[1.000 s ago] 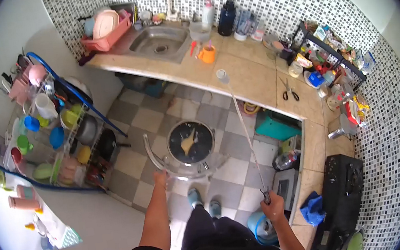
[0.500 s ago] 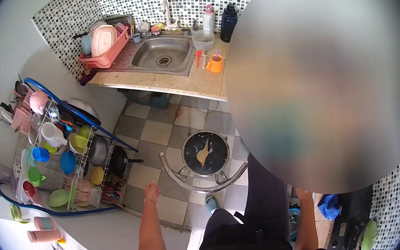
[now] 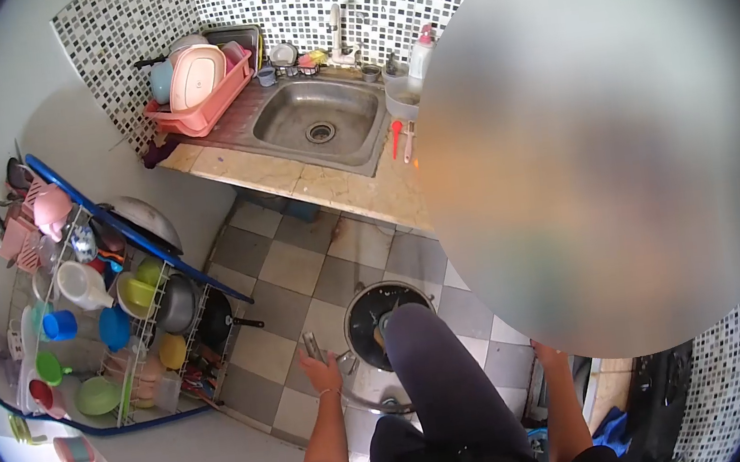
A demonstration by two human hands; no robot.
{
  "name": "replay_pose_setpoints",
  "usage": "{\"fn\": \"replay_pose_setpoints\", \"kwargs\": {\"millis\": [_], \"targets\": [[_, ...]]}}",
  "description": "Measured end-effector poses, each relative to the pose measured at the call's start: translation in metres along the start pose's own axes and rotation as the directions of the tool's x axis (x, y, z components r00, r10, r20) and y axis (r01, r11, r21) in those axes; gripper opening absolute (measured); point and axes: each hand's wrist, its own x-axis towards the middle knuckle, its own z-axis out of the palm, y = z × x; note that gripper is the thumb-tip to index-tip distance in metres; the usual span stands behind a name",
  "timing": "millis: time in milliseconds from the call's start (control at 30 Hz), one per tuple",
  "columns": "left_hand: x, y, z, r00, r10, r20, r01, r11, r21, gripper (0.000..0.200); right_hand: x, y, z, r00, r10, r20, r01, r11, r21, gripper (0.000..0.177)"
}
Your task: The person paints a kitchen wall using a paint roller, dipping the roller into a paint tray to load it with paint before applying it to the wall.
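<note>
My left hand [image 3: 320, 373] is closed around the curved chrome rail [image 3: 313, 345] of a low round chair. The rail's end sticks out above my fingers. The chair's black seat [image 3: 364, 325] shows in part, and my bent leg [image 3: 435, 360] in dark trousers covers the rest. Part of a slipper [image 3: 385, 323] appears over the seat beside my knee. On the other side, my right hand [image 3: 549, 358] is near the edge of the stove counter [image 3: 609, 386]. A blurred patch hides some of its fingers.
A steel sink [image 3: 318, 123] sits in the counter ahead, with a pink dish rack [image 3: 202, 104] beside it. At left stands a wire shelf [image 3: 132, 349] packed with cups, bowls and pans. Checkered tiles [image 3: 292, 267] surround the chair. A large blur covers the right side.
My left hand has moved from open air onto the chair's rail and closed on it. One leg has risen over the seat. The view has shifted, and the rail is turned.
</note>
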Motion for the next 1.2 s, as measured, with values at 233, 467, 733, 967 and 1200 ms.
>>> {"fn": "replay_pose_setpoints", "kwargs": {"millis": [233, 467, 733, 967, 1200], "targets": [[0.013, 0.026, 0.01, 0.957, -0.262, 0.127, 0.244, 0.959, 0.144, 0.057, 0.096, -0.043, 0.121, 0.977, -0.115, 0.177, 0.09, 0.986, 0.143, 0.014], [0.102, 0.099, 0.047, 0.855, -0.434, 0.285, 0.339, 0.882, 0.327, 0.058, 0.248, -0.156, 0.161, 0.947, 0.064, 0.314, -0.142, 0.962, 0.234, 0.02], [0.277, 0.342, 0.045, 0.375, -0.471, 0.798, 0.29, 0.878, 0.382, 0.053, 0.318, -0.217, 0.057, 0.989, 0.122, 0.081, -0.127, 0.99, 0.058, 0.024], [0.381, 0.533, 0.081, -0.008, 0.549, 0.836, -0.32, 0.79, -0.522, 0.027, 0.395, -0.301, -0.038, 0.992, -0.093, -0.083, 0.102, 0.989, 0.105, 0.02], [0.489, 0.963, -0.122, 0.522, 0.85, -0.075, -0.807, 0.464, -0.365, 0.021, 0.412, -0.444, -0.085, 0.988, -0.057, 0.146, 0.009, 0.951, 0.31, 0.017]]}}
